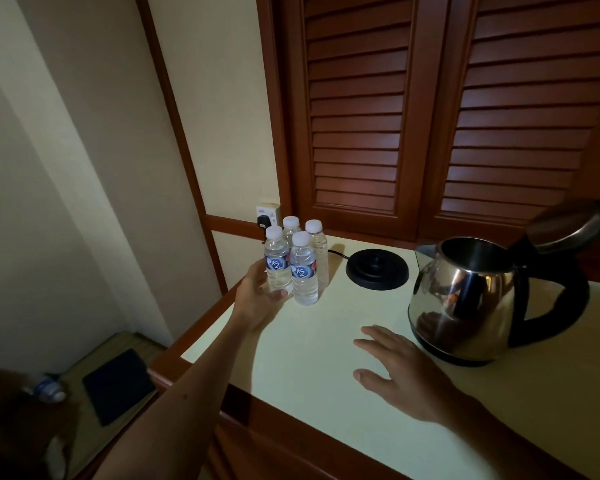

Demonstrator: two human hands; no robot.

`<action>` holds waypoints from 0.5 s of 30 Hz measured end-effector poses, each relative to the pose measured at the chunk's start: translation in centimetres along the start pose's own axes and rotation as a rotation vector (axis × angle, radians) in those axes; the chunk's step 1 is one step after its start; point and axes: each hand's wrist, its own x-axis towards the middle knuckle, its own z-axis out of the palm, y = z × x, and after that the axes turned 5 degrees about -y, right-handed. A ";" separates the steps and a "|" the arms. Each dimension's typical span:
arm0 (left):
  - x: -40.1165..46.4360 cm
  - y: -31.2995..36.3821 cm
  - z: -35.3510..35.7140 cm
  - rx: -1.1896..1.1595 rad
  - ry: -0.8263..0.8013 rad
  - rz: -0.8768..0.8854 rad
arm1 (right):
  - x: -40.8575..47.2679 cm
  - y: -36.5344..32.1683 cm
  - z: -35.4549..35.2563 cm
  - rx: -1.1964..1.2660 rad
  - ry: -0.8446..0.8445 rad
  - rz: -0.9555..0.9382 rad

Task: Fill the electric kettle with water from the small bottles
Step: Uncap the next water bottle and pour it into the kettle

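Several small clear water bottles with white caps and blue labels stand in a cluster at the table's far left; the front left bottle has my left hand wrapped around its base, thumb across the front. The front right bottle stands touching it. A steel electric kettle with a black handle sits on the table at the right, off its base, its lid flipped open. My right hand hovers flat with fingers spread just left of the kettle, holding nothing.
The black kettle base lies between the bottles and the kettle, its cord running to a wall socket. Louvred wooden doors rise behind the cream tabletop. On the floor at the left lie another bottle and a dark flat object.
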 end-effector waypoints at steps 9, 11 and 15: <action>0.6 0.3 -0.3 -0.069 -0.049 -0.026 | 0.2 -0.7 -0.7 0.024 -0.003 0.039; -0.5 0.5 -0.6 -0.061 -0.037 -0.026 | 0.2 -0.8 -0.6 0.034 -0.021 0.070; -3.8 0.4 -1.7 -0.049 -0.039 -0.033 | 0.1 -1.3 -0.9 0.071 -0.071 0.144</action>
